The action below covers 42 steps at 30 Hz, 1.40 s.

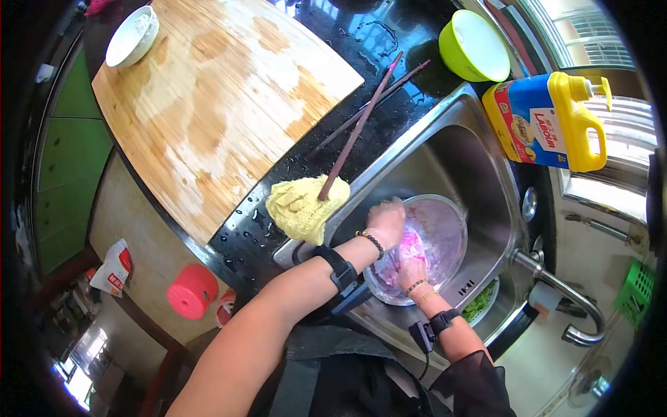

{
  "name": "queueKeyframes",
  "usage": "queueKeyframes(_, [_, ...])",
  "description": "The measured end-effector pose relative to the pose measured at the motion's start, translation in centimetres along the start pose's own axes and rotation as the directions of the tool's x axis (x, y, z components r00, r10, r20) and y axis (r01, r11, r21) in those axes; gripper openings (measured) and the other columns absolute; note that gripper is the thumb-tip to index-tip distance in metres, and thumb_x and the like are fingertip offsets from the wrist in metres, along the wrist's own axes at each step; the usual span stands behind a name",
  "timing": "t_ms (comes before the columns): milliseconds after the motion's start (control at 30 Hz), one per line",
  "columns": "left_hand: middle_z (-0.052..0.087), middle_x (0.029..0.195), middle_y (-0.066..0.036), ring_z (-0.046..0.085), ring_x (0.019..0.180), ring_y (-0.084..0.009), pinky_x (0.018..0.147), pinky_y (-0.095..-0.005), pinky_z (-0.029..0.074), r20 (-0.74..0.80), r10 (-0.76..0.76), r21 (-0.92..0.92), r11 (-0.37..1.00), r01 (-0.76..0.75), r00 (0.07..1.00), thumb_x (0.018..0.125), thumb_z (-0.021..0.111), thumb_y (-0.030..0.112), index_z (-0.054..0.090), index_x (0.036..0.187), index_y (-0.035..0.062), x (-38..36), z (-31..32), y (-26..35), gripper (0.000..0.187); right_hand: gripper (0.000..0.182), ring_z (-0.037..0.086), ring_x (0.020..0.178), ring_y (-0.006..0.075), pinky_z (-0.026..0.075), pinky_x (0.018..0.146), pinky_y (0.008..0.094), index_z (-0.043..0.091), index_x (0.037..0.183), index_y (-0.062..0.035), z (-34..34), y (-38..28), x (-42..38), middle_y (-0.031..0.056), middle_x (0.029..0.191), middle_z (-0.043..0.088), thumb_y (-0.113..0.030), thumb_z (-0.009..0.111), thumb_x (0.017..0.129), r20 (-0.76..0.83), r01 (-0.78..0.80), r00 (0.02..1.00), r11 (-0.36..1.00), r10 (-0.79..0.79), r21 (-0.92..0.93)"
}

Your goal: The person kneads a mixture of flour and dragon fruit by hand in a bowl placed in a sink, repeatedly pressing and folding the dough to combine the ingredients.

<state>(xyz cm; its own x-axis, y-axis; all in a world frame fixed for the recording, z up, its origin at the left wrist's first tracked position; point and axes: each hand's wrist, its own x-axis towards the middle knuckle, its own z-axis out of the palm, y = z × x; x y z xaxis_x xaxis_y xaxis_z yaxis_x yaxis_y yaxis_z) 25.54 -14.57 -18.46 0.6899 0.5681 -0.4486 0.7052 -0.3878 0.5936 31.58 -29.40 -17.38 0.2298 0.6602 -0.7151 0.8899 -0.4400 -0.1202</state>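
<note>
My right hand [413,270] is down inside a round metal basin [455,229] in the sink, its fingers closed around a crumpled pink-and-white cloth [411,243]. At the basin's near-left rim, my left hand [386,218] is closed with its fingers curled over the edge. Cloudy liquid shows around the cloth. Left of the sink, a pale yellow crumpled cloth [306,208] lies on the counter, with the end of a dark wooden chopstick [361,125] resting on it.
A large wooden board [208,104] holds a white bowl [132,38]. Beside the sink [445,149] stand a green bowl [479,48] and a yellow-and-blue detergent jug [545,121]. The faucet [570,292] arches at right; green vegetables [479,304] sit in a bowl below it.
</note>
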Motion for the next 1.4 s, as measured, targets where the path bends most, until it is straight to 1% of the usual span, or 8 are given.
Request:
queueKeyframes(100, [0.060, 0.082, -0.018, 0.061, 0.078, -0.0279, 0.067, -0.0354, 0.050, 0.001, -0.015, -0.008, 1.000, 0.015, 1.000, 0.074, 0.049, 0.008, 0.049, 0.088, -0.0006, -0.1, -0.4, 0.1, 0.016, 0.032, 0.059, 0.063, 0.0309, 0.045, 0.059, 0.0412, 0.056, 0.081, -0.0093, 0.7, -1.2, 0.9, 0.0130, 0.064, 0.059, -0.034, 0.066, 0.063, -0.090, -0.035, 0.995, 0.999, 0.034, -0.011])
queueKeyframes(200, [0.059, 0.082, -0.018, 0.061, 0.078, -0.0279, 0.067, -0.0358, 0.050, -0.001, -0.006, -0.004, 1.000, 0.006, 1.000, 0.074, 0.049, 0.008, 0.048, 0.087, -0.0007, -0.3, -0.8, 0.2, 0.016, 0.033, 0.061, 0.075, 0.0248, 0.046, 0.066, 0.0361, 0.060, 0.092, -0.0106, -0.2, -2.8, 2.8, 0.0107, 0.079, 0.063, -0.034, 0.061, 0.069, 0.217, -0.067, 0.971, 0.988, 0.097, -0.142])
queueKeyframes(733, [0.059, 0.085, -0.021, 0.059, 0.081, -0.0331, 0.070, -0.0399, 0.048, 0.026, 0.039, 0.046, 0.998, -0.040, 0.999, 0.072, 0.051, 0.012, 0.049, 0.091, -0.0017, -0.4, -1.1, 0.0, 0.023, 0.020, 0.060, 0.080, 0.0270, 0.047, 0.069, 0.0359, 0.061, 0.087, -0.0107, -0.3, -1.4, 4.9, 0.0148, 0.082, 0.061, -0.022, 0.058, 0.071, -0.036, -0.097, 0.994, 0.994, 0.099, 0.040])
queueKeyframes(867, [0.059, 0.085, -0.022, 0.059, 0.081, -0.0333, 0.071, -0.0403, 0.048, 0.058, 0.058, 0.038, 0.997, -0.060, 0.997, 0.072, 0.050, 0.012, 0.048, 0.092, -0.0018, -0.4, -1.2, 0.2, 0.024, 0.020, 0.056, 0.075, 0.0305, 0.044, 0.066, 0.0399, 0.056, 0.083, -0.0069, -3.0, 0.4, 0.7, 0.0123, 0.078, 0.057, -0.022, 0.061, 0.069, -0.225, 0.139, 0.971, 0.949, -0.075, 0.283])
queueKeyframes(1000, [0.059, 0.085, -0.022, 0.059, 0.082, -0.0334, 0.071, -0.0411, 0.048, 0.058, 0.042, 0.055, 0.997, -0.046, 0.997, 0.072, 0.050, 0.011, 0.049, 0.091, -0.0016, -0.6, -1.9, 0.4, 0.023, 0.019, 0.057, 0.079, 0.0305, 0.045, 0.072, 0.0384, 0.058, 0.086, -0.0069, -1.8, 2.9, 5.6, 0.0136, 0.087, 0.060, -0.020, 0.053, 0.074, -0.702, 0.382, 0.682, 0.918, -0.204, 0.104])
queueKeyframes(1067, [0.059, 0.085, -0.022, 0.059, 0.082, -0.0335, 0.071, -0.0413, 0.048, 0.061, 0.037, 0.059, 0.997, -0.040, 0.997, 0.072, 0.050, 0.011, 0.049, 0.090, -0.0015, -0.3, -2.0, 0.3, 0.022, 0.026, 0.056, 0.085, 0.0300, 0.044, 0.075, 0.0366, 0.059, 0.090, -0.0080, 1.9, 4.6, 11.2, 0.0179, 0.091, 0.059, -0.026, 0.054, 0.073, 0.063, 0.280, 0.960, 0.941, -0.273, -0.192])
queueKeyframes(1267, [0.060, 0.081, -0.022, 0.059, 0.081, -0.0337, 0.071, -0.0408, 0.048, 0.037, 0.051, 0.065, 0.996, -0.054, 0.998, 0.071, 0.051, 0.011, 0.049, 0.088, -0.0014, -0.2, -1.1, 0.0, 0.022, 0.026, 0.059, 0.084, 0.0295, 0.046, 0.072, 0.0378, 0.061, 0.089, -0.0109, -1.5, -1.7, 6.4, 0.0161, 0.090, 0.061, -0.028, 0.044, 0.079, -0.122, 0.262, 0.960, 0.961, -0.250, 0.085])
queueKeyframes(1400, [0.059, 0.084, -0.022, 0.059, 0.082, -0.0330, 0.071, -0.0408, 0.048, 0.052, 0.071, 0.056, 0.996, -0.074, 0.996, 0.068, 0.054, 0.009, 0.048, 0.089, -0.0016, -0.4, -1.3, 0.0, 0.024, 0.021, 0.058, 0.080, 0.0225, 0.042, 0.071, 0.0394, 0.060, 0.071, -0.0115, -0.9, -0.2, 2.1, 0.0090, 0.081, 0.061, -0.031, 0.052, 0.072, 0.110, 0.211, 0.972, 0.977, -0.208, -0.020])
